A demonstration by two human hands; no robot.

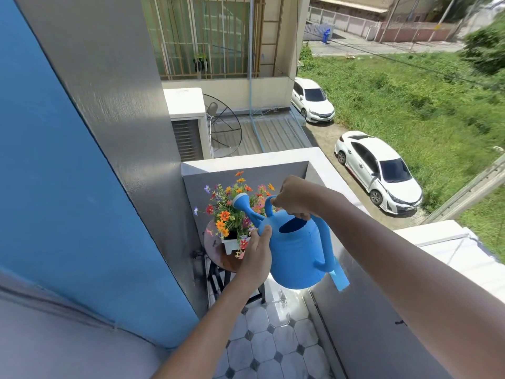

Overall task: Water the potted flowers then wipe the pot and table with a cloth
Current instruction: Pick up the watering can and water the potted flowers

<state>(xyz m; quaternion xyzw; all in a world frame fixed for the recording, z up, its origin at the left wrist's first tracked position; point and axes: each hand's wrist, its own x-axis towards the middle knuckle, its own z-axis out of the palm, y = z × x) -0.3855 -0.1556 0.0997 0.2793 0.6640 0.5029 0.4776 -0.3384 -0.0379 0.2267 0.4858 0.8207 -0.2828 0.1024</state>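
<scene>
A blue watering can (299, 254) hangs in the air over the balcony floor, its spout with a white rose (241, 200) pointing left at the flowers. My right hand (293, 196) grips its top handle. My left hand (258, 253) presses against the can's left side near the base of the spout. Colourful flowers (228, 212) stand in a small white pot (231, 244) on a round brown table (218, 254) in the balcony's far corner. No water stream is visible. A blue strip (338, 279) sticks out behind the can; I cannot tell whether it is a cloth.
The balcony is narrow: a blue and grey wall (95, 187) on the left, a grey parapet (369, 310) on the right. Tiled floor (273, 346) runs toward me. Beyond the parapet are an air-conditioner unit (188, 124), a roof and two white cars below.
</scene>
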